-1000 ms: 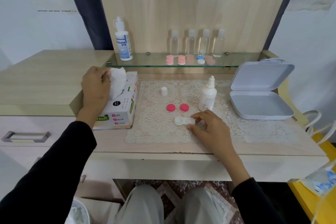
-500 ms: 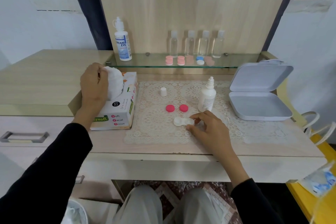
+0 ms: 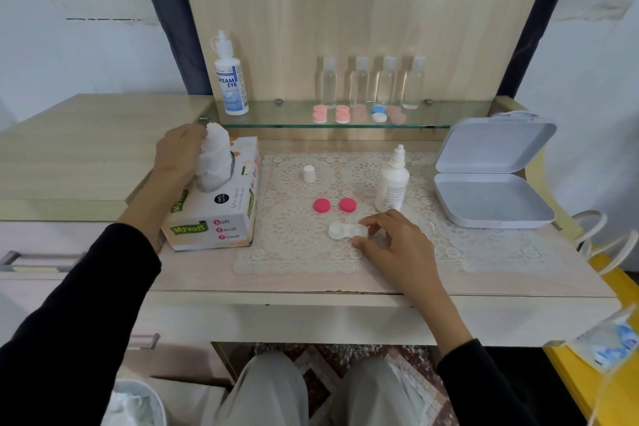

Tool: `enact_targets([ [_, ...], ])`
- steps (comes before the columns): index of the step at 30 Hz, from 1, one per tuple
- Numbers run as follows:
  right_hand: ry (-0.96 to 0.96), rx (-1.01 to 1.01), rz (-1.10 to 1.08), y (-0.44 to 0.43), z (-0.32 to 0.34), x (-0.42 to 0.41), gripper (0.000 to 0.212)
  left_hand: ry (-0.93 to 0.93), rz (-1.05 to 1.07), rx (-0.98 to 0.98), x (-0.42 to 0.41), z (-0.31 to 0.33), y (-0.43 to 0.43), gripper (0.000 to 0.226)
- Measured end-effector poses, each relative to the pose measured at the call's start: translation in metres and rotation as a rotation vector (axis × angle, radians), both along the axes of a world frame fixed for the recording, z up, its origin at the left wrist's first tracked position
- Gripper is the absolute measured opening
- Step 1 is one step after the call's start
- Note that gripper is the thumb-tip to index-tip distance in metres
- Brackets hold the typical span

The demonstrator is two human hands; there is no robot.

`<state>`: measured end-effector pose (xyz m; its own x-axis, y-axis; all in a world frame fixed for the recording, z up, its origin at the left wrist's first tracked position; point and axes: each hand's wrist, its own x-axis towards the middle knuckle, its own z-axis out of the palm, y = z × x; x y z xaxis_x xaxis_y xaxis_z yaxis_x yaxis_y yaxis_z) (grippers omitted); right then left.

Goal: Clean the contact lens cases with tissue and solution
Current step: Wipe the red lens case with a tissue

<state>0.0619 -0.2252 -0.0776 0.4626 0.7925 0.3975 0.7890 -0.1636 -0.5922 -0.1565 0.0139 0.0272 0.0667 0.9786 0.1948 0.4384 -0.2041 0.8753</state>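
— What is hidden or hard to make out?

— The left hand's (image 3: 178, 157) fingertips sit behind the crumpled white tissue (image 3: 214, 159), so only its back and knuckles show; the right end of the white plastic twin-well lens case (image 3: 345, 230) is covered by the right hand's (image 3: 397, 245) fingers; the small print on the small white solution bottle (image 3: 392, 188) cannot be read; a clear plastic bag (image 3: 608, 346) is cut off at the right edge.

— How do the hands lie?

— The left arm reaches forward in a black sleeve; the hand curls round the tissue, which stands up out of the slot of the white cardboard tissue box (image 3: 214, 221), and grips it. The right hand rests low on the cream lace mat (image 3: 294, 252), wrist down; thumb and forefinger pinch the case's right end.

— Where is the case?

— It lies flat on the mat, both wells uncovered, near the desk's front edge; the two round pink caps (image 3: 322, 205) lie side by side just behind it, apart from it; the solution bottle stands upright behind the right hand, its nozzle bare; a little white bottle cap (image 3: 308, 174) stands further back to the left.

— And beyond?

— A pale grey hinged box (image 3: 491, 197) lies open to the right; on the glass shelf (image 3: 449, 114) stand a tall white labelled bottle (image 3: 231, 79) and four clear plastic bottles (image 3: 375, 83), with pink, blue and white closed lens cases (image 3: 330, 113) before them.
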Motion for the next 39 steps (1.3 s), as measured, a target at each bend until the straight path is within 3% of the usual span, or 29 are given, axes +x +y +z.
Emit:
enact_targets([
  [2, -0.003, 0.001, 0.003, 0.000, 0.000, 0.000, 0.026, 0.087, -0.023, 0.041, 0.000, 0.002, 0.001, 0.026],
  [6, -0.003, 0.000, 0.003, 0.000, 0.001, 0.000, 0.026, 0.200, -0.024, 0.178, -0.007, 0.001, -0.003, 0.052],
  [10, -0.002, 0.002, 0.006, -0.001, 0.001, 0.000, 0.026, 0.256, -0.014, 0.311, -0.011, -0.002, -0.008, 0.029],
  [14, 0.002, 0.003, -0.001, 0.001, 0.001, 0.000, 0.026, 0.212, -0.071, 0.302, -0.011, -0.004, -0.010, 0.014],
  [20, -0.001, 0.002, 0.002, 0.001, 0.001, 0.000, 0.027, 0.083, -0.091, 0.206, -0.014, -0.004, -0.004, 0.025],
  [25, 0.001, 0.010, 0.004, 0.001, 0.000, 0.000, 0.027, -0.029, -0.094, 0.162, -0.013, -0.001, -0.004, 0.018],
  [32, 0.002, 0.013, 0.005, 0.001, -0.001, 0.000, 0.027, -0.128, -0.201, -0.034, -0.020, 0.007, 0.007, 0.071],
  [36, 0.001, 0.009, 0.006, 0.001, 0.000, 0.001, 0.028, -0.043, -0.287, -0.004, -0.015, 0.010, -0.003, 0.018],
  [39, 0.002, 0.007, 0.006, 0.001, 0.000, 0.001, 0.028, -0.067, -0.281, 0.092, -0.016, 0.013, -0.007, 0.005],
])
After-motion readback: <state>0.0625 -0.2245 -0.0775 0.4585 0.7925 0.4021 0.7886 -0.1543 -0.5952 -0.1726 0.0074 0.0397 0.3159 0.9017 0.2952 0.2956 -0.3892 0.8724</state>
